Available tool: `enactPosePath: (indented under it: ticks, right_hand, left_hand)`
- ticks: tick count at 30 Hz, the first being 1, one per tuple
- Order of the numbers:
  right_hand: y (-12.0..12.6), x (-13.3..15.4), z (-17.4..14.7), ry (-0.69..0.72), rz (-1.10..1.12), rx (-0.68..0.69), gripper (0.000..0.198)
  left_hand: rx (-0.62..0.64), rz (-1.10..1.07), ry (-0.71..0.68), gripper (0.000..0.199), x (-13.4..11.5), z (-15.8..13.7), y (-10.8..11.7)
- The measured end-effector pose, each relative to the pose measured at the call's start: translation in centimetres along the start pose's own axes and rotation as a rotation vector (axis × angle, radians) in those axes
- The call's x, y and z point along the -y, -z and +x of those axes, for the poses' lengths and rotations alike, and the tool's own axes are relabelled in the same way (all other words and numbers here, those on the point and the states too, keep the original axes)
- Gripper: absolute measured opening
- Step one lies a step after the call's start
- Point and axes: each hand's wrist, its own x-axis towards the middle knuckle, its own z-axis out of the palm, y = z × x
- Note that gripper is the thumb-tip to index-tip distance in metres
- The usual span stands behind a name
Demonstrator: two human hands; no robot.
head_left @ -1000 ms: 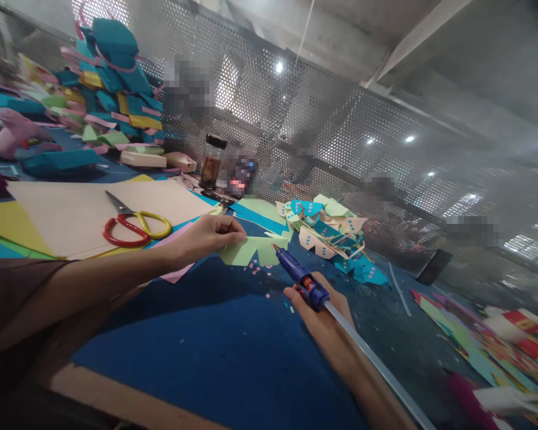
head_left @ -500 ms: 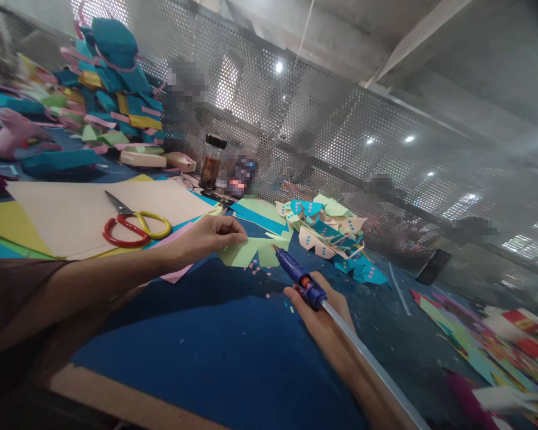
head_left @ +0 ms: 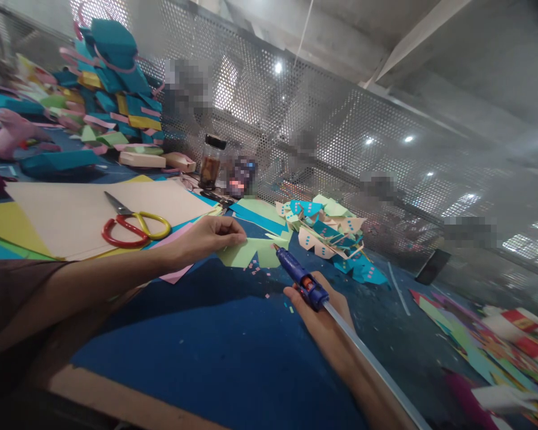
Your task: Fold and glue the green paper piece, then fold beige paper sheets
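My right hand (head_left: 323, 307) is wrapped round a blue hot glue gun (head_left: 298, 272), with a long translucent glue stick (head_left: 370, 358) running out of its back. The gun's nozzle points up and left, close over the right part of a light green paper cutout (head_left: 240, 254). My left hand (head_left: 219, 234) has thumb and fingers pinched at the upper edge of that cutout; the exact contact is partly hidden. Tiny pink paper squares (head_left: 253, 267) lie around the cutout's lower edge, on the dark blue tabletop (head_left: 233, 346).
Scissors (head_left: 134, 227) with red and yellow handles lie on cream paper sheets (head_left: 72, 203) at left. Behind stand a lidded jar (head_left: 210, 161) and a large blue paper model (head_left: 116, 71). Folded paper pieces (head_left: 329, 230) are heaped right of the cutout. A phone (head_left: 433, 266) lies further right.
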Motion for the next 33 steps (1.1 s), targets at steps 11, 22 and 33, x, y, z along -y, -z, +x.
enactPosePath:
  ticks: [11,22,33]
  right_hand:
    - [0.03,-0.35,-0.16,0.021,0.013,0.021,0.031]
    - [-0.03,-0.46,-0.17,0.010,0.008,0.034,0.036]
    - [-0.08,-0.50,-0.10,0.000,0.010,0.037,0.037]
  left_hand:
    - [-0.017,-0.026,0.039,0.025,-0.81,-0.22,0.10]
    - [-0.028,-0.017,0.022,0.023,-0.59,-0.02,0.26]
    - [-0.013,-0.045,0.033,0.024,-0.71,-0.05,0.27]
